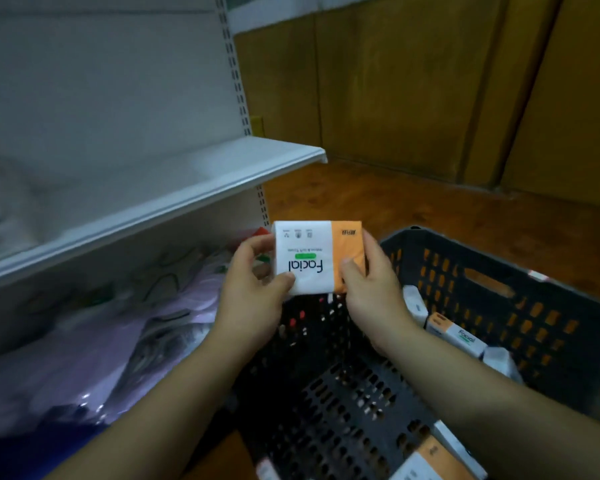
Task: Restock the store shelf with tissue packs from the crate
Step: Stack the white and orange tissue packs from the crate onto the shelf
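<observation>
While the tissue pack (316, 258) is held up clear of the crate (541, 327), the shelf (160, 178) up and left of the grip shows bare white board along its near stretch. Its far left end is blurred, so I cannot say whether any packs stand there. Below the shelf, left of the grip, lie pale plastic-wrapped goods (118, 334), contents unreadable. The left hand (253, 292) pinches the pack's white end, thumb on the printed face, fingers behind. The pack sits between both hands, its print upside down. The right hand (371, 289) clamps the orange end, thumb in front. Right of and below the grip, a few more packs (454, 336) lie against the crate's wall, and another pack (440, 459) is cut off at the bottom edge. Judgement: restocking is under way, with this pack not yet shelved and several left. The count is uncertain, since the forearms cover part of the crate floor.
</observation>
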### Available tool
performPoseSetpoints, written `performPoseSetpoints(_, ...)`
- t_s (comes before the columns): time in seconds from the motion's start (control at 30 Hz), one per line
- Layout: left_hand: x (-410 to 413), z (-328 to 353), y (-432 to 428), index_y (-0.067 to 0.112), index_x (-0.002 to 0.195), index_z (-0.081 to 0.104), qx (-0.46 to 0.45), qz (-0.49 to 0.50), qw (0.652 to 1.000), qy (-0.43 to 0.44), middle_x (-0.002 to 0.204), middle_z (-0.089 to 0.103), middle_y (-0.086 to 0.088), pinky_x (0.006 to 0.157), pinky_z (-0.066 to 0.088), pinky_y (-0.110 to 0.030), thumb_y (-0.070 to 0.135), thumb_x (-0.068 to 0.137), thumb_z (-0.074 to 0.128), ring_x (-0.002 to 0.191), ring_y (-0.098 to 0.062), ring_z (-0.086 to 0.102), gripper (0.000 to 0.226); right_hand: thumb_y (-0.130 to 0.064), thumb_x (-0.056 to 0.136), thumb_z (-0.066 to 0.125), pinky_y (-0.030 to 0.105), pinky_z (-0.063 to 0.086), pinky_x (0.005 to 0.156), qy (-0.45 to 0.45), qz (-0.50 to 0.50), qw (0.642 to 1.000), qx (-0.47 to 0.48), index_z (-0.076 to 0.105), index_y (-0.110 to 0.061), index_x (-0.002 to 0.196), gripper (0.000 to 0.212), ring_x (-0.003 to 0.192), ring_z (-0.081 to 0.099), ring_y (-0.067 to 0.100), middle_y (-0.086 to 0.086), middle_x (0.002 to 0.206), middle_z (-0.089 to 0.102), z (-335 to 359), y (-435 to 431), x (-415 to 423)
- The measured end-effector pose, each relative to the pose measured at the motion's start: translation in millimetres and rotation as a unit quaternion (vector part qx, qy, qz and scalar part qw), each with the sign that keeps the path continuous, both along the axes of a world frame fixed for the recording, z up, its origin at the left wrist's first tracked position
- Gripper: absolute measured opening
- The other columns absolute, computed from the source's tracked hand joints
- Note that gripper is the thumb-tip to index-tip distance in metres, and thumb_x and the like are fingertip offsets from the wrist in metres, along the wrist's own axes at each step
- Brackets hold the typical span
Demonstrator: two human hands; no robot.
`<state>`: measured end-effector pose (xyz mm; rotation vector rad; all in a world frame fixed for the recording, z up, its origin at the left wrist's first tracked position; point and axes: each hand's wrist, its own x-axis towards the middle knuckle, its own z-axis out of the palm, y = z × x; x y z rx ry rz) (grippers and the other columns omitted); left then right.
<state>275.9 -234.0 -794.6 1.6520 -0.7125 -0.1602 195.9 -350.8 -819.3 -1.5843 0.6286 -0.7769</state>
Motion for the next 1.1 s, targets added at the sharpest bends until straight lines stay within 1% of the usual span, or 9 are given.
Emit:
performPoseSetpoints(0.1, 3.5, 30.1, 34.2, 0.019, 0.109, 0.049, -0.07, 0.034, 0.997, -0.007, 0.103, 0.061, 0.011, 0.073, 0.054, -0.012, -0.011, 0.084, 0.055, 0.094, 0.002, 0.061, 0.04, -0.017, 0.097, 0.048, -0.004, 0.04, 0.067, -0.045, 0.025, 0.993, -0.105, 0.021, -0.045, 0.143, 0.061, 0.093, 0.041, -0.013, -0.019, 0.126, 0.024, 30.0, 35.4, 5.4)
performPoseSetpoints(0.23, 10.9, 56.7, 78.6, 0.026, 0.097, 0.05, -0.122, 0.071, 0.99, -0.012, 0.102, 0.064, 0.009, 0.066, 0.052, -0.01, -0.011, 0.085, 0.054, 0.088, 0.005, 0.065, 0.038, -0.017, 0.086, 0.064, 0.028, 0.046, 0.101, -0.095, 0.098, 0.967, -0.215, 0.029, -0.065, 0.119, 0.068, 0.12, 0.036, -0.007, -0.029, 0.128, 0.021, 46.6, 76.7, 18.2)
performPoseSetpoints(0.33, 13.5, 68.3, 112.4, 0.027, 0.094, 0.049, -0.103, 0.09, 0.99, -0.018, 0.1, 0.066, 0.008, 0.07, 0.056, -0.016, -0.004, 0.088, 0.054, 0.088, 0.003, 0.066, 0.032, -0.008, 0.084, 0.066, 0.007, 0.041, 0.097, -0.099, 0.138, 0.957, -0.235, 0.029, -0.062, 0.116, 0.073, 0.115, 0.026, -0.027, -0.031, 0.128, 0.015, 51.5, 100.4, 28.8)
performPoseSetpoints(0.43, 19.9, 74.3, 140.6, 0.031, 0.096, 0.049, -0.082, 0.113, 0.989, -0.037, 0.1, 0.065, 0.012, 0.071, 0.056, -0.017, 0.004, 0.089, 0.056, 0.087, 0.006, 0.065, 0.029, -0.005, 0.085, 0.064, -0.005, 0.035, 0.086, -0.103, 0.152, 0.95, -0.251, 0.031, -0.061, 0.112, 0.07, 0.114, 0.033, -0.019, -0.022, 0.129, 0.022, 61.7, 119.8, 42.8)
performPoseSetpoints(0.67, 46.5, 83.1, 181.2, 0.027, 0.127, 0.048, -0.005, 0.131, 0.988, -0.085, 0.123, 0.058, 0.011, 0.094, 0.048, -0.022, 0.009, 0.089, 0.058, 0.106, 0.004, 0.058, 0.043, -0.013, 0.086, 0.066, -0.01, 0.025, 0.079, -0.087, 0.13, 0.948, -0.275, 0.061, -0.023, 0.122, 0.037, 0.108, 0.043, 0.004, -0.004, 0.127, 0.045, 80.5, 147.7, 96.6)
performPoseSetpoints(0.8, 58.6, 88.9, 192.7, 0.036, 0.122, 0.049, 0.052, 0.122, 0.985, -0.107, 0.124, 0.057, 0.013, 0.095, 0.047, -0.021, 0.017, 0.088, 0.06, 0.112, 0.004, 0.055, 0.04, -0.017, 0.088, 0.063, 0.002, 0.032, 0.083, -0.065, 0.12, 0.951, -0.276, 0.065, -0.02, 0.116, 0.028, 0.107, 0.049, 0.01, 0.001, 0.125, 0.05, 91.8, 144.5, 128.5)
performPoseSetpoints(0.9, 70.5, 105.7, 198.1, 0.026, 0.138, 0.042, 0.177, 0.211, 0.933, -0.231, 0.141, 0.043, 0.007, 0.107, 0.032, -0.03, 0.03, 0.088, 0.06, 0.129, -0.011, 0.04, 0.052, -0.019, 0.089, 0.062, 0.011, 0.031, 0.088, -0.026, 0.107, 0.945, -0.308, 0.065, -0.019, 0.115, 0.026, 0.111, 0.053, 0.018, 0.004, 0.122, 0.053, 99.1, 139.0, 150.8)
performPoseSetpoints(1.0, 96.6, 131.3, 201.1, 0.026, 0.142, 0.033, 0.335, 0.267, 0.827, -0.365, 0.152, 0.027, 0.002, 0.114, 0.017, -0.037, 0.039, 0.088, 0.057, 0.142, -0.018, 0.019, 0.06, -0.025, 0.092, 0.057, 0.019, 0.032, 0.093, 0.043, 0.126, 0.917, -0.376, 0.062, -0.024, 0.121, 0.03, 0.116, 0.049, 0.024, 0.006, 0.125, 0.052, 105.1, 140.3, 166.7)
performPoseSetpoints(1.1, 130.4, 147.5, 199.8, 0.025, 0.144, 0.02, 0.53, 0.265, 0.722, -0.356, 0.156, 0.015, -0.005, 0.115, 0.015, -0.053, 0.056, 0.083, 0.055, 0.144, -0.031, 0.01, 0.077, -0.031, 0.093, 0.05, 0.034, 0.029, 0.105, 0.105, 0.093, 0.877, -0.46, 0.054, -0.035, 0.128, 0.035, 0.129, 0.033, 0.026, 0.004, 0.14, 0.038, 112.8, 142.6, 175.5)
